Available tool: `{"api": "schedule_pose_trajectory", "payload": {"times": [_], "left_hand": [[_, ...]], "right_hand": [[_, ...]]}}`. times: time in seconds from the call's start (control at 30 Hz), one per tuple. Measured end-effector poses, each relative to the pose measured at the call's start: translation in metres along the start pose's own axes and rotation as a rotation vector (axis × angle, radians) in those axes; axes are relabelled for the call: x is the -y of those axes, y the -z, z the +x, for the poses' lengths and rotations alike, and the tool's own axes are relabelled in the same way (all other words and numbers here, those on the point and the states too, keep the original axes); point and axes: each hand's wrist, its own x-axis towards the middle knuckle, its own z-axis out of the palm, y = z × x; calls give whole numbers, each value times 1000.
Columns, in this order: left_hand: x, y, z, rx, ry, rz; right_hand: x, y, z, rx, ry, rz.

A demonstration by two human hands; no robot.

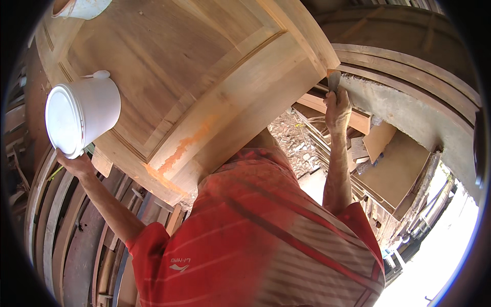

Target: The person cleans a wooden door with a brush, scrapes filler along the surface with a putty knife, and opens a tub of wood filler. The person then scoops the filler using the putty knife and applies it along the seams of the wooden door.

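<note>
A panelled wooden door [169, 61] lies flat in front of me, with orange filler [183, 147] smeared on its near rail. At the left, my left hand [76, 162] grips the lower rim of a lidded white plastic bucket [99, 110]. The bucket's lid faces me, and its handle grip sticks out on the far side. My right hand [338, 108] is closed round a putty knife [333, 81], its handle hidden in my fingers. Orange material shows by the blade's tip, which is at the door's right corner; whether they touch, I cannot tell.
Another pale container [84, 7] stands on the door's far left. Long boards [76, 225] are stacked at the lower left. To the right are a grey ledge [409, 110], curved-looking planks [414, 66] and a brown board box [394, 158]. Debris [296, 135] covers the ground between.
</note>
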Motion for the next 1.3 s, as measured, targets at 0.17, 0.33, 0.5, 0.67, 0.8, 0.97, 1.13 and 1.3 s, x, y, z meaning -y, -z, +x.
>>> {"api": "schedule_pose_trajectory", "payload": {"times": [0.17, 0.33, 0.5, 0.67, 0.8, 0.97, 1.13, 1.3], "left_hand": [[43, 35, 33, 46, -395, 194], [-2, -15, -1, 51, -80, -115], [0, -17, 3, 14, -73, -212], [14, 2, 17, 27, -84, -158], [7, -7, 17, 74, 100, -459], [0, -26, 0, -9, -109, -179], [6, -8, 13, -37, -138, -128], [11, -7, 11, 20, -92, -193]], "right_hand": [[-29, -8, -4, 66, 61, -92], [-35, -10, 6, -3, 227, -60], [-43, -14, 7, -30, 278, -33], [-46, -16, 10, 0, 308, -65], [-67, -30, 16, -89, 439, -69], [-130, -19, -10, 271, 354, -290], [-197, 14, -62, 238, 346, -214], [-92, 37, -19, 111, 73, -89]]}}
